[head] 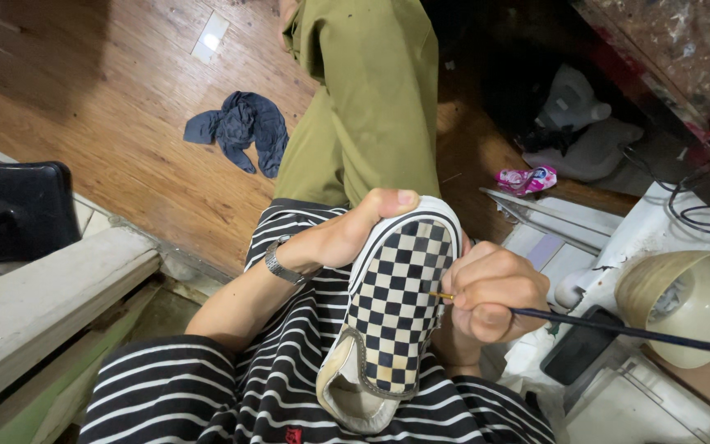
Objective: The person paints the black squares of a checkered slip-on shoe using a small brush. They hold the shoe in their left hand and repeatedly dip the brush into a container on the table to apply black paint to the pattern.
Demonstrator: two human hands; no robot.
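Person seated, black-and-white striped shirt (289, 386), olive trousers (371, 107) stretched out over the wood plank floor (108, 123).

Slip-on shoe (396, 312) sits in the lap, toe pointing away, heel opening toward the camera. Canvas upper in black/cream checkerboard, white rubber edge round the toe, worn cream lining inside.

Left hand (347, 234) clamps the shoe's toe end: thumb over the white rubber rim, fingers behind, out of sight. Metal link watch (279, 265) on that wrist.

Right hand (491, 292) fist-closed around a thin dark brush (618, 329), pencil style. Long handle runs off to the right; brass-coloured ferrule and tip touch the checkered side of the shoe, right edge.

Around: crumpled dark blue cloth (240, 127) on the floor, well apart from the shoe. Roll of tan tape (684, 304) just beside the brush handle, on cluttered white surface (618, 238). Black case (14, 210) at far left, next to a pale painted ledge (43, 296).
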